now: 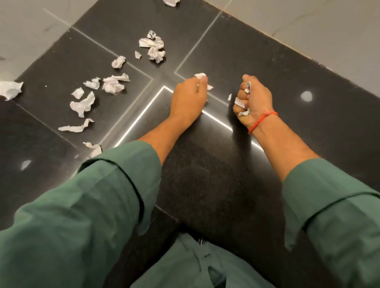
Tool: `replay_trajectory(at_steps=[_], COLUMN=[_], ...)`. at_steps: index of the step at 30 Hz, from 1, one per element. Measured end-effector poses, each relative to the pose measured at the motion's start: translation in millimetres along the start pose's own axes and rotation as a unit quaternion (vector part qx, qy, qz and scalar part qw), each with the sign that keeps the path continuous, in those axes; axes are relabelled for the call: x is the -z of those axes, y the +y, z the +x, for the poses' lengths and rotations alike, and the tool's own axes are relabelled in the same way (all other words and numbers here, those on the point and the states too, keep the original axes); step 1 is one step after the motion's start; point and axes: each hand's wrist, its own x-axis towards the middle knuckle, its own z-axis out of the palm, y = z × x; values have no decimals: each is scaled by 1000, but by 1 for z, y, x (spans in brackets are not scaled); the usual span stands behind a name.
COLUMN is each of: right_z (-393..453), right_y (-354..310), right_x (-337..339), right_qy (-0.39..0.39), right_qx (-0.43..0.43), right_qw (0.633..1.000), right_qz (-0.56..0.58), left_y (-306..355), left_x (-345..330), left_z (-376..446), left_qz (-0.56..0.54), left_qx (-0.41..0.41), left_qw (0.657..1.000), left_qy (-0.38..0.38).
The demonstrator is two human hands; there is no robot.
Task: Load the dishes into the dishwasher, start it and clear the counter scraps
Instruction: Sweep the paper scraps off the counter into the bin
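Several crumpled white paper scraps lie scattered over the black stone counter, mostly to the left and far middle. My left hand reaches forward at the counter's middle and pinches one white scrap between its fingertips. My right hand, with a red thread at the wrist, is curled into a fist around a bunch of paper scraps that poke out between the fingers. A tiny scrap lies on the counter between the two hands.
A cluster of scraps sits at the far middle, one larger piece at the left edge and another at the top. Light wall tiles border the counter at the back. Green sleeves fill the foreground.
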Motion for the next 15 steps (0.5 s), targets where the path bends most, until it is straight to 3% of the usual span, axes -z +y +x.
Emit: replay_trajectory(at_steps=[2, 6, 11, 15], right_z=[-24, -58, -105, -129], right_y=[14, 30, 54, 69], right_x=[-1, -11, -28, -36], right_qy=[-14, -45, -70, -95], right_qx=[-9, -26, -34, -56], right_qw=[999, 994, 994, 992], right_qz=[40, 94, 80, 67], left_y=[-2, 0, 12, 10], left_x=[11, 28, 67, 89], left_z=[-15, -38, -81, -119], left_qz=[-175, -416, -588, -655], left_qx=[93, 248, 289, 294], left_qw=[980, 875, 755, 695], left_qy=[15, 13, 31, 47])
